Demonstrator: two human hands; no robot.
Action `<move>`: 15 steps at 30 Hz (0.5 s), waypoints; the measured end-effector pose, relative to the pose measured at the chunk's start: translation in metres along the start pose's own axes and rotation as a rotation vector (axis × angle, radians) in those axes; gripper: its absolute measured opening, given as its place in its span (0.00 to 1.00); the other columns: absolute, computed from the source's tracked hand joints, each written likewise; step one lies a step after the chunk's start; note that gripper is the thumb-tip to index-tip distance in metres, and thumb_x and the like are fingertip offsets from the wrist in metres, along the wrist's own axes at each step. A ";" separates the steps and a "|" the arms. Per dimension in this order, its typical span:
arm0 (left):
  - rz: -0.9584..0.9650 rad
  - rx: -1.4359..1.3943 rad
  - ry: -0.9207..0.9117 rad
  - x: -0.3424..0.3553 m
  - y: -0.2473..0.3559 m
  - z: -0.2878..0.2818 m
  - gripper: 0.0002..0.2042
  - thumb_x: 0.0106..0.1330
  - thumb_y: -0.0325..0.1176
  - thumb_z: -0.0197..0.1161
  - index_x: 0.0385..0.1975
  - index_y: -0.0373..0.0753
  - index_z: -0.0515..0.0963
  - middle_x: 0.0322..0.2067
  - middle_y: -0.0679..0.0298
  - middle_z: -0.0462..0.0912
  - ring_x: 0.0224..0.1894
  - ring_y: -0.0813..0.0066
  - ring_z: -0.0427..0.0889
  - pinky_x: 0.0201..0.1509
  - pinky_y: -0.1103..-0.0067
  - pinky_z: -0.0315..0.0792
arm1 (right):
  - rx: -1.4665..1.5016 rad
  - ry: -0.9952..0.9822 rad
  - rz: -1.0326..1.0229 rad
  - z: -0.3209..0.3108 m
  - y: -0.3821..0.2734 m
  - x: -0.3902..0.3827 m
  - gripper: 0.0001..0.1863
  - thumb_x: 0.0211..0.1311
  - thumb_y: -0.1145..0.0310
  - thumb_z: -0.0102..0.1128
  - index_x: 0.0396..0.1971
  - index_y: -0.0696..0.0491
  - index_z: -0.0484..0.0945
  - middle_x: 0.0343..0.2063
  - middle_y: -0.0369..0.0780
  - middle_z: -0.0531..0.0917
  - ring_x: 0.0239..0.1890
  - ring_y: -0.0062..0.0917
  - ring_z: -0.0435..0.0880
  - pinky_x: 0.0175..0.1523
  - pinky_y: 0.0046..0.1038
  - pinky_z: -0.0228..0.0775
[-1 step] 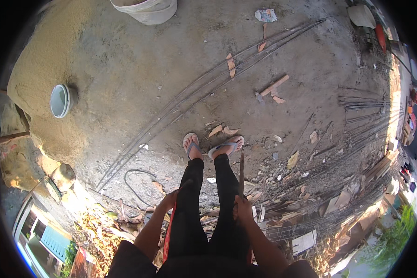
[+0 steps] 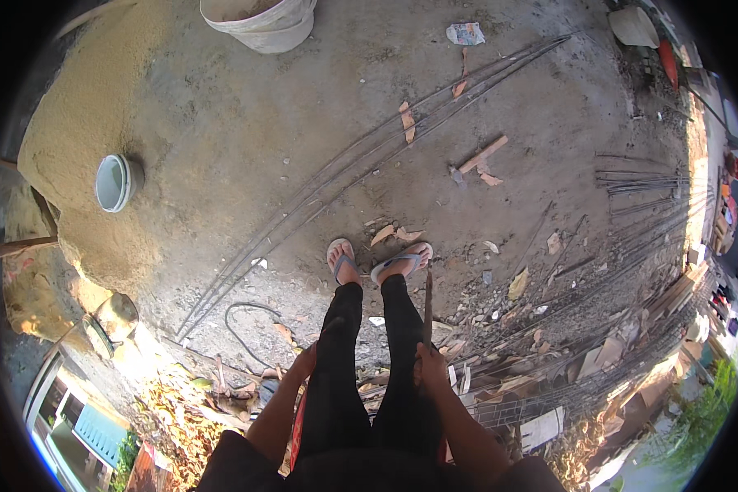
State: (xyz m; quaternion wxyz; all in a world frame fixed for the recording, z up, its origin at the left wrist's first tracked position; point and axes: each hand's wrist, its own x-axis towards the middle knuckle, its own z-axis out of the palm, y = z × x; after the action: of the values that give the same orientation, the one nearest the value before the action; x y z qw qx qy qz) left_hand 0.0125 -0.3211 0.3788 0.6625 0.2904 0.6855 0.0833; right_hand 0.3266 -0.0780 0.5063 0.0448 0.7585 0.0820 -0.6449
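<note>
So we had our right hand (image 2: 429, 366) clamped round a thin rusty rod (image 2: 427, 305), upright beside our right leg, standing on the concrete slab (image 2: 221, 123). Left hand (image 2: 306, 358) hung at the thigh, grip unclear. Long rebar (image 2: 369, 156) lay untouched, so barely started, we reckoned.

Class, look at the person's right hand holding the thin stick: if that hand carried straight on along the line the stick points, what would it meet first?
The right hand grips a thin stick pointing toward the feet. Probably the right sandal or the concrete floor beside it comes first; depth is unclear.

Long steel rods (image 2: 369, 160) on concrete, white bucket (image 2: 262, 25), wood scraps (image 2: 482, 154), sand heap (image 2: 82, 164)
</note>
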 end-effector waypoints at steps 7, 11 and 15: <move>-0.540 -0.404 -0.120 -0.146 0.084 -0.081 0.33 0.80 0.63 0.45 0.66 0.40 0.76 0.60 0.54 0.82 0.59 0.57 0.82 0.58 0.64 0.76 | 0.018 0.105 -0.196 -0.030 -0.029 -0.071 0.20 0.71 0.53 0.67 0.27 0.52 0.76 0.15 0.34 0.73 0.13 0.25 0.73 0.19 0.34 0.67; -0.396 -0.484 -0.123 -0.249 0.141 -0.118 0.33 0.78 0.64 0.48 0.70 0.45 0.74 0.64 0.61 0.79 0.60 0.60 0.79 0.63 0.61 0.72 | -0.240 0.120 -0.300 -0.113 0.004 -0.148 0.21 0.72 0.51 0.63 0.31 0.56 0.79 0.18 0.40 0.78 0.18 0.31 0.82 0.22 0.37 0.74; -0.067 -0.172 -0.133 -0.284 0.166 -0.145 0.31 0.78 0.59 0.53 0.71 0.43 0.72 0.62 0.61 0.81 0.61 0.58 0.80 0.65 0.59 0.70 | -0.977 0.472 -1.027 -0.162 0.070 -0.162 0.23 0.71 0.50 0.62 0.38 0.60 0.83 0.28 0.51 0.84 0.30 0.42 0.89 0.28 0.46 0.79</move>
State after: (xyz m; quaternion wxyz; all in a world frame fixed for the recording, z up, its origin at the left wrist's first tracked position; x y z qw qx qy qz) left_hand -0.0912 -0.2909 0.7212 0.7314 0.2144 0.6395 0.1002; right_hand 0.4720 -0.1289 0.6899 0.0512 0.6368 0.7105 -0.2951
